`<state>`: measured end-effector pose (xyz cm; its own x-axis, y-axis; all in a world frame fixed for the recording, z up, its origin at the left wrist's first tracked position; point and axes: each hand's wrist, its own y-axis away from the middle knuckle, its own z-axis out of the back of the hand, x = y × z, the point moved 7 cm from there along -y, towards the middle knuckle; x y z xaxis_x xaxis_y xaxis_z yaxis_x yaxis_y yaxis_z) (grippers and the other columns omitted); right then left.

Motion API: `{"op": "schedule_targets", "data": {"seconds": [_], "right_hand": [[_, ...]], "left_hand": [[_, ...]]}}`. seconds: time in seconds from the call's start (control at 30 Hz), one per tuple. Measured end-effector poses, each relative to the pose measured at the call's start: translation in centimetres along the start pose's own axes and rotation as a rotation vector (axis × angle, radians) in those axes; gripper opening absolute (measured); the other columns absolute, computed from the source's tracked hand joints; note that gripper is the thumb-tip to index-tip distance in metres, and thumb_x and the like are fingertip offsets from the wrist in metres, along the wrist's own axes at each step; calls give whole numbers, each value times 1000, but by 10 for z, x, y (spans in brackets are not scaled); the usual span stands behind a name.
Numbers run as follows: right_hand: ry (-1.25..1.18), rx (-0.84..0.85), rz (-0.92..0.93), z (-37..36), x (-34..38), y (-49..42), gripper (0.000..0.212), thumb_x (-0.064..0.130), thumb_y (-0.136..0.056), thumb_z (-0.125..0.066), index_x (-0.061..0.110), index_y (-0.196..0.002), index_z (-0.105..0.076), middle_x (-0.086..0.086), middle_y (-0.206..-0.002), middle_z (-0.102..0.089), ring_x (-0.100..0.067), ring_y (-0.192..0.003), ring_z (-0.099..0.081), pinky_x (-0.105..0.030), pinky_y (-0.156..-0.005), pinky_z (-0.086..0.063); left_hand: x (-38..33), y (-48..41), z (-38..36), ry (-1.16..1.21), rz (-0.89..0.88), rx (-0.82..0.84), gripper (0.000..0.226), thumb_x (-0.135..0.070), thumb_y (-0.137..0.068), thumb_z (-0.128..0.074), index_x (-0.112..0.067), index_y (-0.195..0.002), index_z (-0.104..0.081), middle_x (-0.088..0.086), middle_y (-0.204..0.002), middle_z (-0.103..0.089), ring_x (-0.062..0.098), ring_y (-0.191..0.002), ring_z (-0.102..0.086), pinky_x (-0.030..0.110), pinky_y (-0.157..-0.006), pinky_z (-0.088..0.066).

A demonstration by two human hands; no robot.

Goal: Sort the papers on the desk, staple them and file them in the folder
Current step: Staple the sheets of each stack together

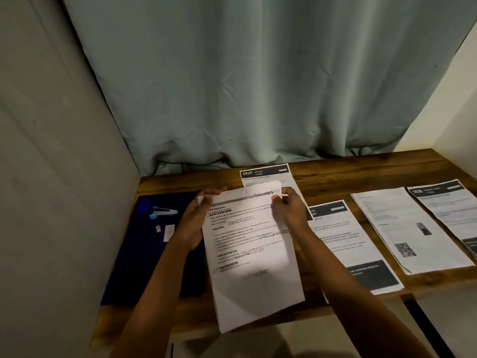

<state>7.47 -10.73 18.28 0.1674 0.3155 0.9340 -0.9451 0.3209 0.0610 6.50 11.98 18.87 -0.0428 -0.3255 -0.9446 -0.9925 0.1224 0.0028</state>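
Holding a sheaf of papers (253, 254) above the near edge of the desk (335, 164), we have our left hand (192, 220) curled around its upper left edge and our right hand (290, 210) pinching its upper right corner. The layered edges at top and bottom suggest more than one sheet, and we seem to be squaring them together.

We judge the sorting to be only partly done. Four other papers lie flat on the desk, ungathered:
- a sheet headed 2437 (265, 174), just behind the sheaf
- a dark-banded sheet (348, 241), just right of our right wrist
- a sheet with a square code (413, 228), farther right
- a last sheet (449, 208) at the far right, overlapping it

The stapling looks untouched. The stapler (164, 211) rests on the dark blue folder (144, 254), which lies closed and flat at the left of the desk with two small slips (169, 232) on its cover. We cannot tell whether any sheets are already stapled. Filing remains, since no paper shows inside the folder. A pale curtain (258, 86) hangs behind the desk.
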Motion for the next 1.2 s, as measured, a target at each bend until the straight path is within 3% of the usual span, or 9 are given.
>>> {"op": "schedule_targets", "data": {"seconds": [0.1,0.2,0.37,0.53,0.63,0.7,0.8,1.0,1.2], "right_hand": [[349,-182,429,-10,21,7,44,18,-96,-49,11,-139,-41,-7,-141,-47,-23,-132,-40,-38,-109,-33],[584,-70,774,-46,39,21,44,20,-97,-44,13,-141,-42,-8,-150,-36,-21,-144,-20,-40,-118,-9],[736,42,1036,-79,44,30,31,10,-86,-59,12,-118,-60,-9,-124,-61,-26,-132,-44,-48,-116,-14],[729,65,894,-55,39,-3,14,17,-92,-54,20,-98,-66,1,-106,-68,-15,-110,-59,-43,-116,-9],[649,100,807,-40,27,-22,15,18,-94,-53,18,-94,-68,2,-101,-70,-17,-102,-61,-40,-111,-22],[535,158,766,-38,24,-27,14,13,-92,-55,13,-91,-69,-2,-92,-71,-22,-88,-65,-37,-96,-43],[380,245,683,-39,18,-30,14,8,-93,-54,7,-90,-69,-8,-88,-70,-23,-82,-64,-27,-76,-47],[86,350,414,-38,-1,-44,10,12,-93,-57,11,-92,-67,-2,-94,-67,-20,-94,-61,-30,-84,-47],[-103,281,177,-44,-28,-52,7,15,-89,-63,9,-88,-67,-4,-96,-69,-19,-95,-63,-38,-90,-50]], "left_hand": [[11,1,-1,55,51,-38,17,-12,-99,-41,-14,-92,-56,-3,-114,-68,16,-100,-66,27,-74,-56],[15,2,-3,56,76,-51,17,-14,-100,-42,-15,-91,-56,-3,-114,-68,15,-97,-68,26,-72,-56],[21,4,0,23,82,-69,16,-16,-100,-42,-17,-91,-55,-3,-112,-69,18,-93,-66,29,-72,-56],[25,9,15,86,110,-112,17,-14,-100,-41,-17,-87,-53,-4,-115,-69,17,-98,-67,29,-73,-56],[28,11,21,100,119,-113,18,-13,-100,-41,-17,-87,-53,-4,-117,-68,19,-102,-66,31,-78,-56],[30,11,21,94,123,-100,16,-14,-100,-41,-17,-89,-53,-3,-119,-67,19,-103,-66,30,-76,-57],[28,11,20,93,104,-64,19,-19,-100,-39,-16,-95,-57,-3,-122,-65,19,-108,-64,30,-80,-57],[30,7,20,139,111,-12,24,-21,-102,-32,-14,-91,-52,-2,-123,-65,19,-109,-64,32,-83,-56],[52,-3,35,222,185,-100,23,-23,-100,-38,-16,-83,-51,3,-125,-63,22,-106,-64,36,-83,-57]]}}
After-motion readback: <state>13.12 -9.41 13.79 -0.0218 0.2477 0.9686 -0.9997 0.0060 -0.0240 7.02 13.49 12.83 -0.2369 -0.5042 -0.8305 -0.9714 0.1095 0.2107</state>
